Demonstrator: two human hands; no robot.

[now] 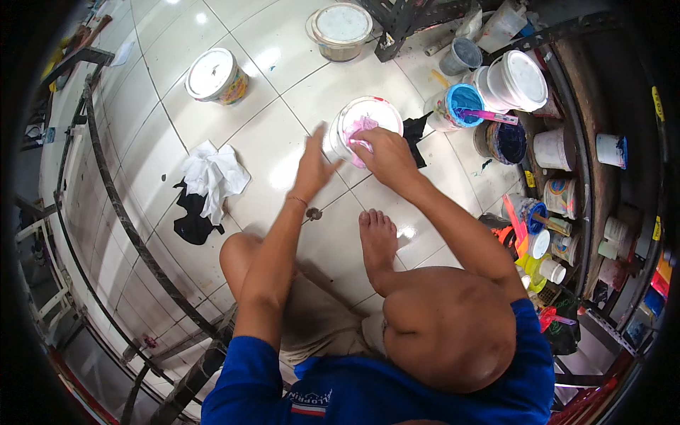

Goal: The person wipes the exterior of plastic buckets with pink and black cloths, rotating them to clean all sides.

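A white paint tub, its lid smeared with pink, stands on the white tiled floor in front of me. My right hand presses a pink-stained rag onto the lid's near side. Just left of the tub, my left hand hovers with fingers spread and nothing in it, slightly blurred. My bare foot rests on the tiles below the tub, and my bent knee fills the lower middle.
Two closed tubs stand farther out. White and black rags lie at the left. A blue tub with a pink stick and several paint pots crowd the right shelf. A metal frame rail curves along the left.
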